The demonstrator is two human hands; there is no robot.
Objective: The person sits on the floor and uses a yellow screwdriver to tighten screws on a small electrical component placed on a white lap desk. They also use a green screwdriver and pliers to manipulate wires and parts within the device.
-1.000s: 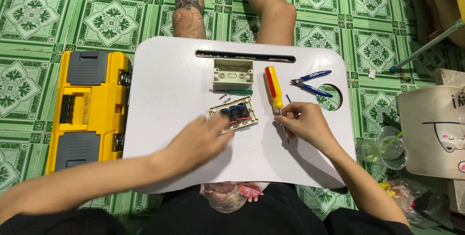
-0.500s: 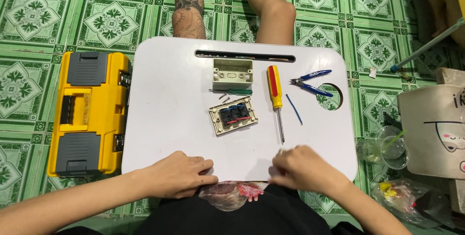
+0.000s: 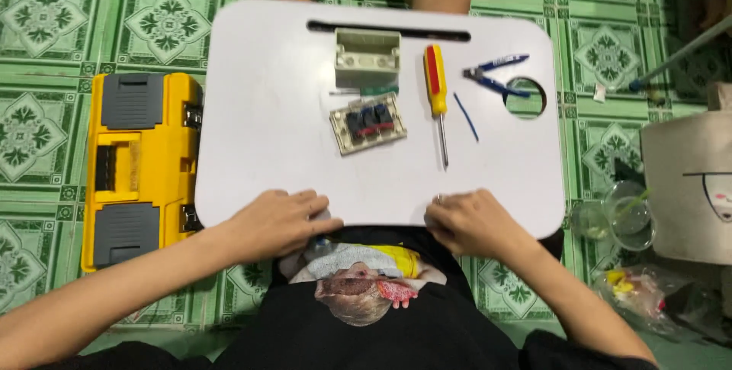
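The left hand (image 3: 278, 221) rests palm down on the near edge of the white tabletop (image 3: 267, 126), fingers loosely curled over the rim and holding nothing. The right hand (image 3: 473, 221) lies the same way on the near edge further right, fingers bent and empty, with a ring on one finger. Both forearms reach in from the bottom corners of the view.

In the middle of the tabletop, well apart from both hands, lies a beige switch plate (image 3: 368, 123) with dark rocker switches, tilted slightly. Just behind it stands a pale green wall box (image 3: 367, 57), with a small green-handled tool partly hidden between them. To the right lie a red and yellow screwdriver (image 3: 436, 91), tip toward the person, a short blue wire (image 3: 466, 117), and blue-handled pliers (image 3: 496, 76) beside a round hole in the tabletop.

A yellow and grey toolbox (image 3: 141, 164) sits on the green patterned floor tiles (image 3: 46, 19) at the left. At the right edge, a beige bag (image 3: 690, 187) is cut off, and clear plastic cups (image 3: 621, 213) stand near it.
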